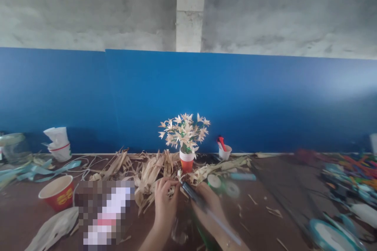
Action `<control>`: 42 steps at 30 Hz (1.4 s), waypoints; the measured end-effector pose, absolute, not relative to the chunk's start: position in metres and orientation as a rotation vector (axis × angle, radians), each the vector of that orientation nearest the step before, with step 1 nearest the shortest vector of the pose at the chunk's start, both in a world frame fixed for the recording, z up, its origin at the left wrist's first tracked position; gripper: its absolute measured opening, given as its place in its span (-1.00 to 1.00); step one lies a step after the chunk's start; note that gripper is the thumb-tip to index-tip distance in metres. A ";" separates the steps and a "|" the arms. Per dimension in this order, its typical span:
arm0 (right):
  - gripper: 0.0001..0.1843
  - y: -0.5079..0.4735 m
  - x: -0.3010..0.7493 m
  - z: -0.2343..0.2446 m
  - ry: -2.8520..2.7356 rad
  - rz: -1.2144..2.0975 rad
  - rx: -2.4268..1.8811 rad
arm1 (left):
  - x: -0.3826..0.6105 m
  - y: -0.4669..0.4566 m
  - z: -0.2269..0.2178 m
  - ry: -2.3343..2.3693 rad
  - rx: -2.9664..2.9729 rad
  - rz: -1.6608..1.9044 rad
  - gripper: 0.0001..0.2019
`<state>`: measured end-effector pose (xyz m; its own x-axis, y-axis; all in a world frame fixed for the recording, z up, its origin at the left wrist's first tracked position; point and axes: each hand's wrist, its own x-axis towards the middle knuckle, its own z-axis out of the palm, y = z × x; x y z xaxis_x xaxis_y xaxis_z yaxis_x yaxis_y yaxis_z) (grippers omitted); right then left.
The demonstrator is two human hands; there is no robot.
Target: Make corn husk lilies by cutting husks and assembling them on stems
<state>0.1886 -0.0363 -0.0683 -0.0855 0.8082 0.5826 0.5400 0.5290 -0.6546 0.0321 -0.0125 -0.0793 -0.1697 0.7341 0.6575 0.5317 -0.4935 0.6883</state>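
Observation:
My left hand is closed in a pinch, with a small pale husk flower at its fingertips. My right hand is wrapped round a dark glue gun, and a long translucent glue stick juts from its back. The gun's nozzle points up and left, close beside the small flower; whether they touch I cannot tell. Just beyond both hands stands an orange and white pot holding a full bunch of husk flowers. Dried corn husks lie behind my left hand.
Left on the brown table are a red paper bowl, white cups, light blue ribbon and a loose husk. A pixelated patch hides something. To the right lie tape rolls, a small white cup and a teal spool.

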 end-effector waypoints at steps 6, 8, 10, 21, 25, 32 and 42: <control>-0.87 -0.036 0.189 -0.069 -1.766 0.331 -1.139 | 0.032 -0.013 -0.078 1.491 1.905 1.738 -0.87; -0.86 -0.036 0.190 -0.069 -1.766 0.324 -1.139 | 0.032 -0.013 -0.079 1.496 1.911 1.729 -0.87; -0.86 -0.036 0.190 -0.069 -1.772 0.322 -1.138 | 0.031 -0.013 -0.079 1.494 1.915 1.730 -0.87; -0.87 -0.035 0.189 -0.069 -1.782 0.305 -1.181 | 0.032 -0.014 -0.079 1.467 1.910 1.746 -0.87; -0.86 -0.036 0.189 -0.068 -1.800 0.313 -1.179 | 0.032 -0.014 -0.078 1.503 1.916 1.735 -0.85; -0.85 -0.038 0.190 -0.069 -1.814 0.327 -1.188 | 0.032 -0.014 -0.077 1.500 1.934 1.771 -0.86; -0.83 -0.036 0.190 -0.072 -1.824 0.330 -1.155 | 0.031 -0.013 -0.078 1.489 1.939 1.752 -0.89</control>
<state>0.1902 -0.0363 -0.0721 -0.1347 0.8194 0.5572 0.5725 0.5234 -0.6311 0.0308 -0.0134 -0.0785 -0.1638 0.7132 0.6816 0.5575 -0.5031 0.6604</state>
